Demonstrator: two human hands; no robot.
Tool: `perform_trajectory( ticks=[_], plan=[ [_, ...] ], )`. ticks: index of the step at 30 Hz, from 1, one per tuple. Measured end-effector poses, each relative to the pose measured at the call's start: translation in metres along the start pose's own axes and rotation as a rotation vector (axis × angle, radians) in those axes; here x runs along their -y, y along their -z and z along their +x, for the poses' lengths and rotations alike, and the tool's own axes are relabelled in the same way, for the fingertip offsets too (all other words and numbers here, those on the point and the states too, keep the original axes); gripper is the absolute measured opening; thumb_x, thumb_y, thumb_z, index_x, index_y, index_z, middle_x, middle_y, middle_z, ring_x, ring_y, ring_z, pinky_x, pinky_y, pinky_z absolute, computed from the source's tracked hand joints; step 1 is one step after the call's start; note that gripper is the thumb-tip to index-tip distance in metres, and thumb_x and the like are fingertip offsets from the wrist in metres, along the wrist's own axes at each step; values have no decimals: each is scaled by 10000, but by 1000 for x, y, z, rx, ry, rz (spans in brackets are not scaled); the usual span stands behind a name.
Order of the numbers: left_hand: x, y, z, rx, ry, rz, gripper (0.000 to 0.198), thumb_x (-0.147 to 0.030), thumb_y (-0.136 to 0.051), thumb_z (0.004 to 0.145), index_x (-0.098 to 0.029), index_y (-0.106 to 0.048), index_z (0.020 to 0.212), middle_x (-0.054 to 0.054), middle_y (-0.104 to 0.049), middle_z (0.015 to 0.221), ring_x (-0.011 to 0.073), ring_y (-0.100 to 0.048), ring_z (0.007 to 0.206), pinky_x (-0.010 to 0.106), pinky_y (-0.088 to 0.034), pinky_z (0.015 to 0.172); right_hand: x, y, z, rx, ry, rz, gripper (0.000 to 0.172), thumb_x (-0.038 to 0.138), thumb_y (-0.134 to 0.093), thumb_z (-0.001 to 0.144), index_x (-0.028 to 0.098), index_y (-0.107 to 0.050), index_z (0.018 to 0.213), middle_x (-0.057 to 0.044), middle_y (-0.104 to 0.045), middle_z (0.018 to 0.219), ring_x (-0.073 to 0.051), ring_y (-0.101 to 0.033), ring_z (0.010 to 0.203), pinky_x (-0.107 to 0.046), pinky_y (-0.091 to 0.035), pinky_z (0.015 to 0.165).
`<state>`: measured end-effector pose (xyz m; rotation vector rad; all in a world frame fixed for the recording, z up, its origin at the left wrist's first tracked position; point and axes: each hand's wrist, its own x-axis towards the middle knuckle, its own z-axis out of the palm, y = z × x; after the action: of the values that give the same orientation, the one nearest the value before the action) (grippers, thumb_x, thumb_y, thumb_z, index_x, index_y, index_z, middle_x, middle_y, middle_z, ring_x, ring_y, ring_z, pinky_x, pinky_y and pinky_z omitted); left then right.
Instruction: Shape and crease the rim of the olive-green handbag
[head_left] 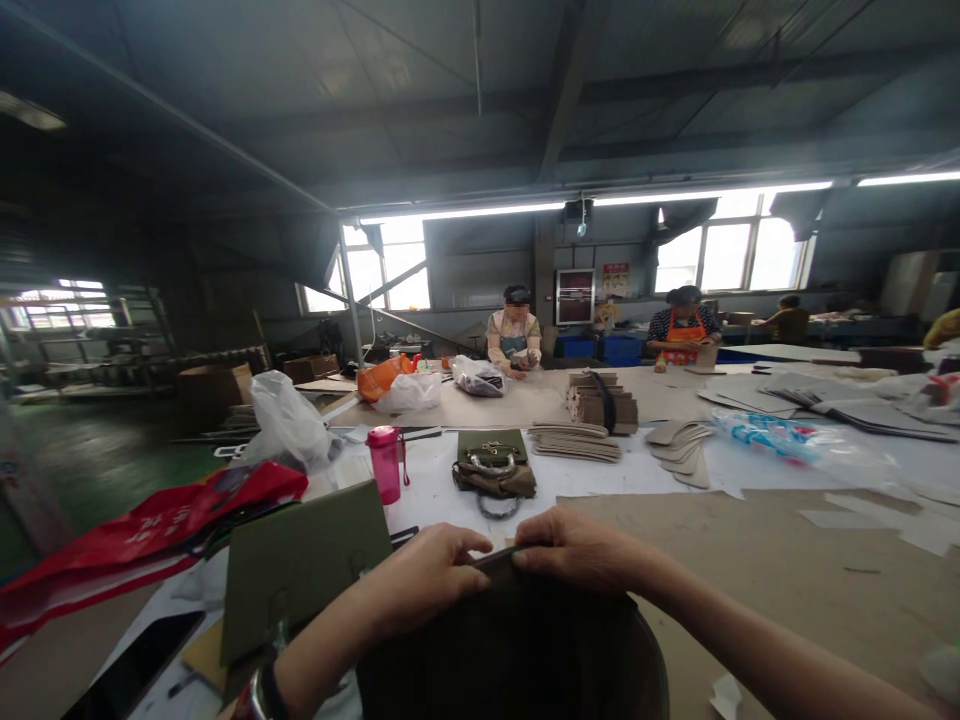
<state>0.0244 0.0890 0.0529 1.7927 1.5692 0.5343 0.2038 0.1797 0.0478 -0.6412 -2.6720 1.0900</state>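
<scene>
A dark olive bag piece (pixel 525 640), looking like leather, stands close in front of me with its curved upper edge facing away. My right hand (pixel 566 548) pinches that edge, the thumb on the near side and the fingers bent over it. Just to the left, my left hand (pixel 439 572) has thumb and forefinger around the same edge; its other fingers are partly hidden. Beyond my hands lies a small olive handbag (pixel 491 465) with wrapped handles. A flat green bag panel (pixel 300 570) rests left of my left forearm.
A pink cup (pixel 385 465) stands behind the green panel. Left are a red bag (pixel 150 540) and a phone (pixel 135 665). Stacked grey-brown pieces (pixel 574 442) and a strapped bundle (pixel 589 400) lie farther back. Co-workers sit across the table; brown sheeting (pixel 750 590) covers its right side.
</scene>
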Motion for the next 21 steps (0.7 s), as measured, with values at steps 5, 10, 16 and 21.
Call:
perform_trajectory(
  ticks=[5,10,16,21],
  plan=[
    [3,1,-2,9,58,-14,279,-296,-420,684,-113,-627,726,-13,-491,546,82,-367,463,182,-238,412,1,0,-1,20,-8,-4,169,263,-451,750,144,-455,630,49,-360,554,-73,-312,518,-174,-246,450],
    [6,-2,0,29,48,-96,290,-292,-436,676,-112,-638,780,-7,-504,560,84,-374,476,185,-258,431,1,0,-1,21,0,-46,169,276,-437,763,148,-474,661,48,-382,576,-74,-338,540,-166,-266,469],
    [10,-4,1,2,48,-82,282,-297,-431,677,-118,-635,755,-12,-506,561,86,-366,480,189,-266,442,5,1,-1,-35,10,-207,148,290,-484,743,162,-547,706,43,-430,573,-83,-371,541,-180,-257,482],
    [7,-8,-1,-3,-4,-96,253,-293,-437,684,-116,-616,709,-30,-443,525,78,-323,486,184,-266,459,18,0,-2,-83,34,-428,216,364,-490,749,188,-605,702,24,-468,541,-95,-375,503,-206,-222,469]
  ],
)
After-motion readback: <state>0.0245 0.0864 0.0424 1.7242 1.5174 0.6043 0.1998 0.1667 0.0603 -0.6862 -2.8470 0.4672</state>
